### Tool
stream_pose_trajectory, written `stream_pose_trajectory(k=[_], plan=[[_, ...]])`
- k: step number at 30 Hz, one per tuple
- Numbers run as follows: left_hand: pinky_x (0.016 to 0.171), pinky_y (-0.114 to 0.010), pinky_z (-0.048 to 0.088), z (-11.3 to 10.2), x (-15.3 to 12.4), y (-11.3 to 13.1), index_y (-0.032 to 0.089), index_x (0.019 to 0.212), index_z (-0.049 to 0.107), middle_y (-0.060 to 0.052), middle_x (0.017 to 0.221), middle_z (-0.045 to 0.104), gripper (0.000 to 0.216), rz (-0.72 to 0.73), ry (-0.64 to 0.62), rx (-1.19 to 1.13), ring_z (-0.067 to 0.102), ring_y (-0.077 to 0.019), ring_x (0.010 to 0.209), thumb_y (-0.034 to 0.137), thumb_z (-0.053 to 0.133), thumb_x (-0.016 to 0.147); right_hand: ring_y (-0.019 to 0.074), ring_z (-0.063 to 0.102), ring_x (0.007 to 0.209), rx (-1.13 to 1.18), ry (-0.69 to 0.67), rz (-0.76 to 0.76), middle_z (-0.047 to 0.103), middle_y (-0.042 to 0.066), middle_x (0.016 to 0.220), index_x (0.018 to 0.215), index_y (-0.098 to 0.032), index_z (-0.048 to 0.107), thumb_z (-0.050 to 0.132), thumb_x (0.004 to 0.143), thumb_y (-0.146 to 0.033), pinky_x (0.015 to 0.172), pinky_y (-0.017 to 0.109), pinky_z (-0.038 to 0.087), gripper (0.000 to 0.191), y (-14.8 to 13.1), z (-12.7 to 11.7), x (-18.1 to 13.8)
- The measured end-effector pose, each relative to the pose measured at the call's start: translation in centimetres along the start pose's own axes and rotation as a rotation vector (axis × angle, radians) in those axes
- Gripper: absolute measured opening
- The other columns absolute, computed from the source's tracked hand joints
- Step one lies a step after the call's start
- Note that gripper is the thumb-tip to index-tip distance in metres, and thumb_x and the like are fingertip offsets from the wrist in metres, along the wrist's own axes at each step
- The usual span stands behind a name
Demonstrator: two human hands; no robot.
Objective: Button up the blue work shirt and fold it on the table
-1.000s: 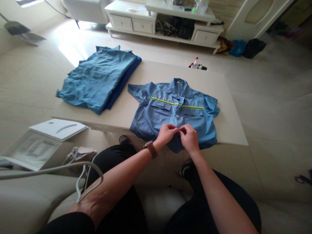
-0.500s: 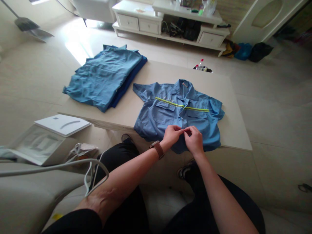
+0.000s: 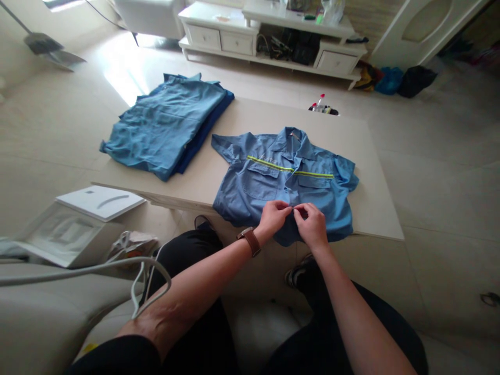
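Observation:
A light blue short-sleeved work shirt (image 3: 273, 179) with a yellow-green reflective stripe lies face up on a beige table (image 3: 253, 122), its hem hanging over the near edge. My left hand (image 3: 274, 216), a brown watch on its wrist, and my right hand (image 3: 311, 224) meet at the shirt's front placket near the hem. Both pinch the fabric there, fingertips almost touching; the exact spot between them is too small to make out.
A stack of folded blue garments (image 3: 172, 122) lies at the table's left end. Small bottles (image 3: 321, 104) stand behind the far edge. A white box (image 3: 82, 219) sits on the floor at left, a white TV cabinet (image 3: 273, 36) behind. A white cable (image 3: 117, 268) crosses a cushion.
The hands stay pinched at the same spot on the shirt front. Only the camera view has shifted slightly.

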State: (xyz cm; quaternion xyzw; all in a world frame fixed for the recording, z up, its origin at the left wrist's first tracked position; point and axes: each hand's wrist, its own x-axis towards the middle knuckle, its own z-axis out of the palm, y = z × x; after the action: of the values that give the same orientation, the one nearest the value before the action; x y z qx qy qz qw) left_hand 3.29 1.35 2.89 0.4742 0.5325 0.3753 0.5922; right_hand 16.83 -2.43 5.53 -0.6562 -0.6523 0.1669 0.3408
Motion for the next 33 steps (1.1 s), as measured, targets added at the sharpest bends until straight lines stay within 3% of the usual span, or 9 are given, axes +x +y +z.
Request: stream_pose_trajectory(k=[7,15,21,26,30,33], plan=[[0.07,-0.024,0.049,-0.4,-0.2,0.4,0.013,0.081,0.074,-0.004,0.077,0.074,0.005,-0.016,0.038,0.004,0.064,-0.0134,0.072,0.015,0.074,0.077,0.0191,0.062,0.074,-0.027,-0.022,0.011,0.065,0.004,0.079,0.077,-0.021,0.062,0.057,0.088,-0.026,0.073,0.032,0.047,0.013,-0.2,0.3,0.2],[0.063,-0.021,0.046,0.3,0.2,0.3,0.011,0.087,0.076,-0.003,0.074,0.072,0.015,-0.036,0.024,0.029,0.063,-0.012,0.068,0.007,0.069,0.075,0.0199,0.059,0.074,-0.019,0.003,0.049,0.064,0.004,0.078,0.076,-0.023,0.056,0.053,0.088,-0.03,0.074,0.034,0.046,0.014,0.0,0.2,-0.1],[0.055,-0.019,0.04,0.3,0.3,0.5,0.011,0.094,0.075,-0.001,0.071,0.069,0.022,-0.006,-0.03,0.007,0.059,-0.0098,0.062,0.007,0.065,0.075,0.0202,0.06,0.072,0.19,0.027,0.249,0.067,0.004,0.076,0.08,-0.022,0.059,0.055,0.084,-0.041,0.074,0.035,0.048,0.02,0.5,0.7,0.3],[0.061,-0.019,0.044,0.0,0.5,0.4,0.01,0.094,0.074,-0.002,0.076,0.07,0.024,0.036,-0.049,0.06,0.061,-0.0106,0.068,0.006,0.064,0.073,0.0201,0.059,0.069,0.275,0.018,0.362,0.064,0.003,0.072,0.079,-0.023,0.058,0.054,0.081,-0.045,0.072,0.035,0.048,0.023,0.7,1.3,0.4],[0.062,-0.021,0.042,-0.4,-0.3,1.1,0.01,0.088,0.075,-0.002,0.073,0.07,0.021,0.073,-0.123,0.215,0.061,-0.0113,0.068,0.006,0.063,0.072,0.0211,0.06,0.077,0.155,0.111,0.244,0.063,0.004,0.079,0.083,-0.023,0.056,0.053,0.084,-0.041,0.075,0.036,0.05,0.018,0.5,1.2,0.2],[0.059,-0.022,0.038,-0.7,-1.0,1.6,0.01,0.073,0.074,0.0,0.064,0.067,0.011,0.097,-0.273,0.332,0.058,-0.0115,0.064,0.009,0.063,0.072,0.022,0.061,0.085,0.085,0.133,0.151,0.062,0.005,0.089,0.092,-0.024,0.053,0.058,0.084,-0.039,0.078,0.036,0.052,0.018,0.6,1.2,0.2]])
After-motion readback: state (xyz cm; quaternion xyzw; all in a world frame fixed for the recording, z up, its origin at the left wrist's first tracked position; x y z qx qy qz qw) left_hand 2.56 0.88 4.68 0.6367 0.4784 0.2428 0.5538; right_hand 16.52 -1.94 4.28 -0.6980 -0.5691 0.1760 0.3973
